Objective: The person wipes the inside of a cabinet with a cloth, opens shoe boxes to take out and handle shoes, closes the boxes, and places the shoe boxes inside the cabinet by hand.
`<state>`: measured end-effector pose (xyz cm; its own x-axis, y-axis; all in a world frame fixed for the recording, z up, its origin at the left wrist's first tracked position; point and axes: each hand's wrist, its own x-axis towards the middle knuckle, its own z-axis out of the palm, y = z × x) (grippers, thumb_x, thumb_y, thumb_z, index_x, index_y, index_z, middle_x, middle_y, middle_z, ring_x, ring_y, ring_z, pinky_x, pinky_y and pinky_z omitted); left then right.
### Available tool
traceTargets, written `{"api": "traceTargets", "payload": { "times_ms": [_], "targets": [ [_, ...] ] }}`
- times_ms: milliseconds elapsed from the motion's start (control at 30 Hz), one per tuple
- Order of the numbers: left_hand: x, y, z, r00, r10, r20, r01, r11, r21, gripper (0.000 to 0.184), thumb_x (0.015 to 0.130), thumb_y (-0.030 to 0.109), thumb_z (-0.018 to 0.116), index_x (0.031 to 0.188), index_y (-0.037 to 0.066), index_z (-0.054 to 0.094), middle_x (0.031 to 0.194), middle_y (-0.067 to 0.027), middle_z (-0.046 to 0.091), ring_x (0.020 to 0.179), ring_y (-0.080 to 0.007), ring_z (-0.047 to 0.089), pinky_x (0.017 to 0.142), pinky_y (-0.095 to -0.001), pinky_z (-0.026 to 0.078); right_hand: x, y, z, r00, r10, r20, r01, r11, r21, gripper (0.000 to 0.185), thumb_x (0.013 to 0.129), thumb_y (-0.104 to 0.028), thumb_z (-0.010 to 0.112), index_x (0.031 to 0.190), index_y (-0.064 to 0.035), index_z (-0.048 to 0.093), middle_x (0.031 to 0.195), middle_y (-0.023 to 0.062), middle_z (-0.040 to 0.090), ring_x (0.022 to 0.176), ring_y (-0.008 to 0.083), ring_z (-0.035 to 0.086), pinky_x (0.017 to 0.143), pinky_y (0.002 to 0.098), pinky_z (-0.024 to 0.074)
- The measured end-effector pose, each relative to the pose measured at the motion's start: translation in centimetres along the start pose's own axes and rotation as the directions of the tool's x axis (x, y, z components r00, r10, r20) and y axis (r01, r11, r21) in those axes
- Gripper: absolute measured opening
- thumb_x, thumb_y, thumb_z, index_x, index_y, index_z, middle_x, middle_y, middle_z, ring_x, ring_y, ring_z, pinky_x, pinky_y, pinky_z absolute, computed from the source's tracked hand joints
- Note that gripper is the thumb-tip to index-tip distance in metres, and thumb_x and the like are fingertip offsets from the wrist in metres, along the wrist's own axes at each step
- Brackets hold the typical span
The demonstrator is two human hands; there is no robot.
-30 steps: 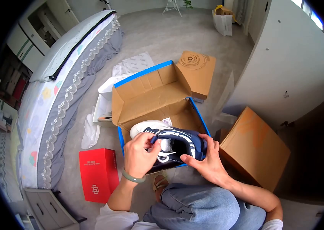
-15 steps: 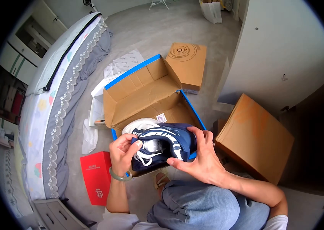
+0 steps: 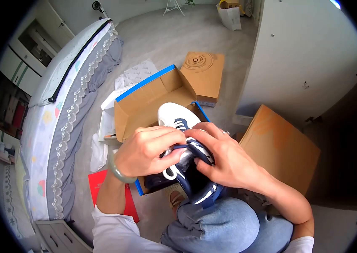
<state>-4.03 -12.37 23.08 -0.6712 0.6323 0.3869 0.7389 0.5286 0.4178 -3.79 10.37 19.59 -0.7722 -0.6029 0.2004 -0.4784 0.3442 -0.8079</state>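
Note:
A navy and white sneaker (image 3: 174,113) is held above an open shoebox (image 3: 144,109) with blue edges, its white toe pointing away and its heel near my knee. My left hand (image 3: 146,154) is closed in a pinch at the sneaker's tongue and laces; a bangle circles that wrist. My right hand (image 3: 231,162) grips the collar on the other side, thumb at the opening. Something pale and crinkled shows inside the sneaker. Dark navy material, perhaps a second shoe, lies low in the shoebox, mostly hidden by my left hand.
Behind the shoebox lie a brown printed box (image 3: 206,78) and white tissue paper (image 3: 142,71). A red box (image 3: 98,185) sits at left, near the bed (image 3: 56,139). On the right are a large cardboard box (image 3: 277,154) and a white panel (image 3: 296,63).
The sneaker has turned, its toe now pointing away, and its heel has come closer to my knee. Both hands have drawn together around its opening.

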Motion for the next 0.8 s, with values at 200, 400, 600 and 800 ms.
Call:
{"api": "traceTargets", "payload": {
  "times_ms": [200, 400, 600, 800],
  "targets": [
    [2.9, -0.1, 4.4, 0.979, -0.153, 0.135, 0.152, 0.988, 0.013, 0.017, 0.075, 0.012, 0.071, 0.086, 0.003, 0.063, 0.085, -0.0111, 0.066, 0.083, -0.0315, 0.065, 0.075, -0.0405, 0.053, -1.4, 2.9, 1.1, 0.976, 0.119, -0.183, -0.147, 0.978, -0.148, 0.034, 0.080, -0.006, 0.065, 0.114, 0.0010, 0.063, 0.100, 0.0210, 0.065, 0.088, 0.0435, 0.064, 0.082, 0.0491, 0.0525],
    [0.3, 2.2, 7.7, 0.915, -0.396, 0.081, 0.393, 0.918, 0.053, 0.037, 0.081, 0.010, 0.066, 0.115, 0.005, 0.055, 0.111, -0.0165, 0.060, 0.096, -0.0365, 0.062, 0.083, -0.0452, 0.051, -2.1, 4.9, 1.8, 0.961, 0.113, -0.254, -0.151, 0.979, -0.136, 0.028, 0.080, -0.006, 0.064, 0.106, 0.0034, 0.065, 0.103, 0.0210, 0.065, 0.091, 0.0426, 0.064, 0.083, 0.0484, 0.0519],
    [-1.7, 0.5, 8.4, 0.889, -0.451, -0.084, 0.443, 0.891, -0.100, 0.019, 0.091, 0.006, 0.061, 0.108, 0.000, 0.066, 0.095, -0.0172, 0.068, 0.087, -0.0374, 0.067, 0.076, -0.0399, 0.052, -0.9, 6.2, 2.2, 0.986, 0.066, -0.150, -0.059, 0.997, 0.054, 0.024, 0.086, -0.007, 0.063, 0.105, 0.0058, 0.064, 0.104, 0.0213, 0.065, 0.098, 0.0429, 0.062, 0.087, 0.0475, 0.0500],
    [-1.2, -1.5, 9.2, 0.873, -0.472, -0.122, 0.447, 0.875, -0.185, 0.019, 0.091, 0.009, 0.063, 0.105, -0.002, 0.065, 0.094, -0.0197, 0.068, 0.083, -0.0358, 0.068, 0.072, -0.0374, 0.052, 0.2, 7.4, 2.3, 0.979, 0.100, -0.180, -0.094, 0.995, 0.042, 0.022, 0.088, -0.012, 0.063, 0.102, 0.0053, 0.066, 0.099, 0.0224, 0.066, 0.089, 0.0418, 0.063, 0.080, 0.0460, 0.0505]
  ]
}}
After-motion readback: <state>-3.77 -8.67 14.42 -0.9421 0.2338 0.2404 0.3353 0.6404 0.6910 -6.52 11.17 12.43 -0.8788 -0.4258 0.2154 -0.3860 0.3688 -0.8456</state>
